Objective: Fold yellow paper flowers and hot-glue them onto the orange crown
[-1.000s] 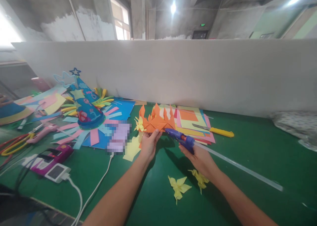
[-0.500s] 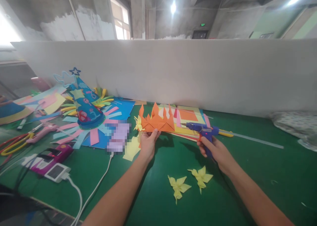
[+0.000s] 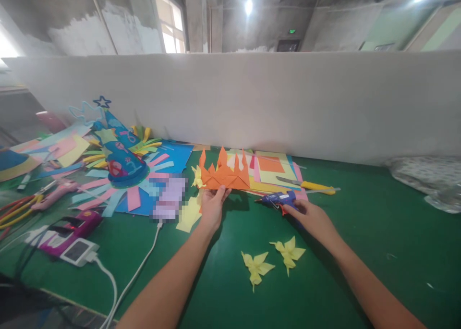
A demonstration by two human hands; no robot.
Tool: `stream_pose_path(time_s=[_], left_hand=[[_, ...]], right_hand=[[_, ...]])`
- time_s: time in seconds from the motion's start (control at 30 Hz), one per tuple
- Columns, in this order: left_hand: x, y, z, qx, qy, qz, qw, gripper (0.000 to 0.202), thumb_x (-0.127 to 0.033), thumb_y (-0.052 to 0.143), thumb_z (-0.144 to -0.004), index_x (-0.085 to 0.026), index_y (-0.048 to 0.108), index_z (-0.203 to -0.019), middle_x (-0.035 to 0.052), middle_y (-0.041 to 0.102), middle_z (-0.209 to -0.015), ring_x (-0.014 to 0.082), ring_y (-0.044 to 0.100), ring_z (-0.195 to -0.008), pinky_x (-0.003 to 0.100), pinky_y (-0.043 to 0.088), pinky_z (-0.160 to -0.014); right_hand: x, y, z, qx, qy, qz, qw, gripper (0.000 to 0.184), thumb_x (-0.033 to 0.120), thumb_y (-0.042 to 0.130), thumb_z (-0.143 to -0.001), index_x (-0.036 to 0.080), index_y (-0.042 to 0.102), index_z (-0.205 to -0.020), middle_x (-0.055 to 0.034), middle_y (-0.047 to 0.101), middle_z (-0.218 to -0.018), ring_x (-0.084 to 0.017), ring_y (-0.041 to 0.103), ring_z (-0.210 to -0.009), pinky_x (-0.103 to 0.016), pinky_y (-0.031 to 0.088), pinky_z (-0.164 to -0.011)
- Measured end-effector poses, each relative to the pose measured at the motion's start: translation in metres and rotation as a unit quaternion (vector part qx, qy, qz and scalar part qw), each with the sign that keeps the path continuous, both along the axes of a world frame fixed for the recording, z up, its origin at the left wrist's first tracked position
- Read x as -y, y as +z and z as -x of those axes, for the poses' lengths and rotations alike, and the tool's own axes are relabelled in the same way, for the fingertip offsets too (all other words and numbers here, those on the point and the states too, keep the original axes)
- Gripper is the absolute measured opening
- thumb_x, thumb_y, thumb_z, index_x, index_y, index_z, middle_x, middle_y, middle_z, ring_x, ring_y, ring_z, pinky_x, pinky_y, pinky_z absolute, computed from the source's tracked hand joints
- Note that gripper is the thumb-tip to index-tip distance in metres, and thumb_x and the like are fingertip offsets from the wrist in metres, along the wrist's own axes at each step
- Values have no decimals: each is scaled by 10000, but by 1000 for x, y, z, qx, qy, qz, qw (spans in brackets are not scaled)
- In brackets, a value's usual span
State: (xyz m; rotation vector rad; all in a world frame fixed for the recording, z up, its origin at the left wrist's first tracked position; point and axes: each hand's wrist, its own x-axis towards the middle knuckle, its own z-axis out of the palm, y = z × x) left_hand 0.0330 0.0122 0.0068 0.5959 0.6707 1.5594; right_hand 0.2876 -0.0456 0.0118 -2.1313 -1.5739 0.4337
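My left hand [image 3: 212, 206] pinches the lower edge of an orange folded-paper crown [image 3: 225, 176]. A yellow paper butterfly [image 3: 197, 176] is on the crown's left end. At the right, my right hand [image 3: 311, 218] grips a blue glue gun [image 3: 277, 199] by its back part. The gun is low over the green table, with its nozzle pointing left, below the crown's right end. Closer to me, a yellow folded-paper butterfly [image 3: 256, 267] and a second yellow butterfly [image 3: 289, 253] lie on the table between my forearms.
A yellow-handled utility knife [image 3: 317, 188] lies beyond the glue gun, beside stacked coloured paper [image 3: 298, 168]. Leftward are blue cone hats [image 3: 122, 161], a phone [image 3: 170, 199] on a white cable, a pink glue gun [image 3: 57, 194] and a power strip [image 3: 68, 235]. A white partition [image 3: 230, 103] stands behind.
My right hand has lowered the glue gun toward the table, tipping it and drawing it nearer to me. The knife behind it now shows more fully. The crown stays in my left hand.
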Motion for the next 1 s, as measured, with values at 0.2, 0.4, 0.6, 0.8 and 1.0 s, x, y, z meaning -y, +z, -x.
stream_pose_path(time_s=[0.2, 0.4, 0.6, 0.8, 1.0], left_hand=[[-1, -1, 0, -1, 4, 5, 1000, 259, -233, 786, -569, -152, 585, -712, -8, 661, -762, 97, 617, -687, 307, 533, -780], [2, 2, -2, -5, 3, 9, 1000, 287, -224, 792, -555, -157, 597, -756, -21, 649, -728, 95, 615, -676, 319, 524, -804], [4, 4, -1, -13, -5, 6, 1000, 290, -218, 788, -560, -155, 601, -772, -12, 659, -740, 105, 619, -671, 343, 512, -827], [2, 2, -1, -12, -4, 7, 1000, 296, -216, 786, -561, -156, 611, -792, -8, 657, -747, 105, 614, -683, 322, 517, -806], [3, 1, -1, -11, -9, 11, 1000, 310, -198, 783, -566, -154, 616, -824, -7, 656, -760, 106, 615, -692, 323, 516, -798]], right_hand=[[14, 18, 16, 168, 55, -63, 982, 282, 478, 512, -788, 199, 528, -750, -51, 612, -726, -209, 557, -644, -284, 359, -547], [52, 49, 73, 14, 405, 35, 913, 121, 273, 539, -839, 227, 643, -796, -25, 628, -834, -174, 564, -813, -269, 412, -702], [63, 39, 101, 64, 456, 33, 887, 205, 123, 505, -860, 208, 617, -712, -4, 590, -738, -149, 529, -769, -243, 383, -657], [65, 36, 101, 102, 448, 47, 887, 133, 117, 532, -828, 190, 574, -726, -11, 599, -747, -163, 532, -770, -249, 374, -638], [71, 34, 110, 135, 436, 56, 888, 138, 65, 524, -787, 181, 525, -714, -3, 585, -762, -149, 510, -719, -245, 346, -597]])
